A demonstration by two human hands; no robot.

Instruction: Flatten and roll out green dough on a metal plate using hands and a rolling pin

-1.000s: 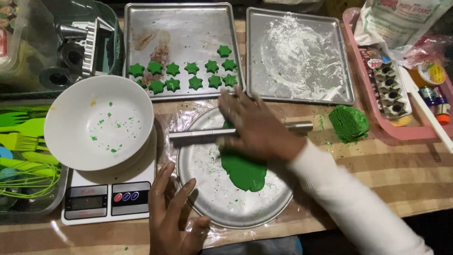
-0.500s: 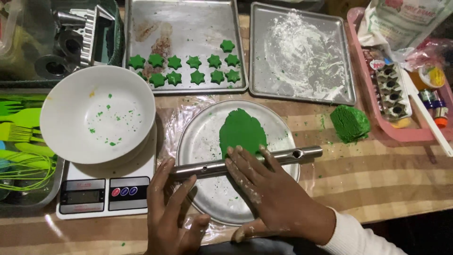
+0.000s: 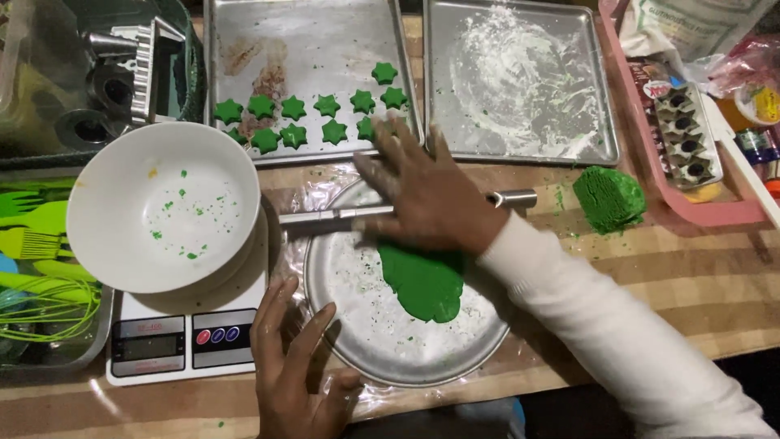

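Observation:
My right hand (image 3: 426,195) lies flat, fingers spread, on a metal rolling pin (image 3: 512,198) at the far edge of a round metal pan (image 3: 357,325). Flattened green dough (image 3: 422,280) lies on the pan just below that hand. My left hand (image 3: 292,366) rests open against the pan's near left rim, beside a kitchen scale (image 3: 175,341). A white sleeve covers my right forearm.
A white bowl (image 3: 162,207) with green crumbs sits on the scale. Behind it, a baking tray (image 3: 309,49) holds several green star cookies (image 3: 292,134); a floured tray (image 3: 520,81) is to the right. A green dough lump (image 3: 609,197) lies right, beside a pink tray (image 3: 715,213). Green utensils (image 3: 32,244) lie left.
My right hand has pushed the rolling pin from the pan's near side back to its far edge, across the green dough. My left hand has stayed at the pan's rim.

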